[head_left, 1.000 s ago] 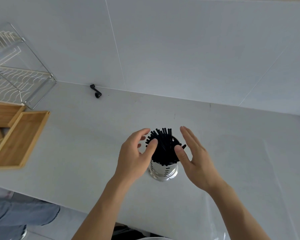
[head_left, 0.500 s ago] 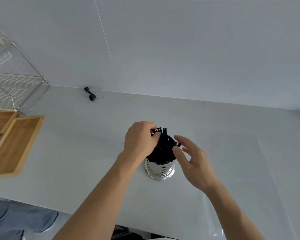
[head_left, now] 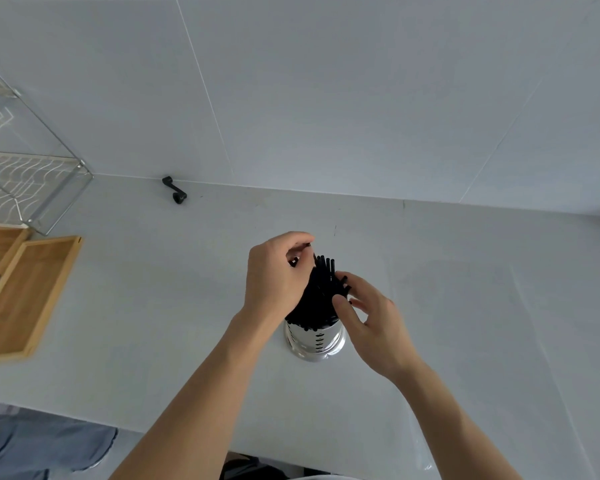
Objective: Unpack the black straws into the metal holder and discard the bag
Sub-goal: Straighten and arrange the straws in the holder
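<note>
A shiny perforated metal holder (head_left: 315,342) stands on the grey counter, filled with a bundle of black straws (head_left: 321,292) that fan out above its rim. My left hand (head_left: 276,278) is curled around the left side of the bundle, fingers closed over the straw tops. My right hand (head_left: 371,315) touches the bundle's right side with thumb and fingertips, fingers apart. A clear plastic bag (head_left: 420,441) lies flat on the counter near the front edge, under my right forearm.
A small black crank-shaped part (head_left: 175,191) lies by the wall. Wooden trays (head_left: 25,292) and a wire dish rack (head_left: 21,174) stand at the left. The counter's front edge runs below my arms, with jeans (head_left: 42,445) visible beneath.
My left hand closed from open fingers onto the straws' left side and rose toward their tops. The right hand moved in against the bundle. The view shifted slightly.
</note>
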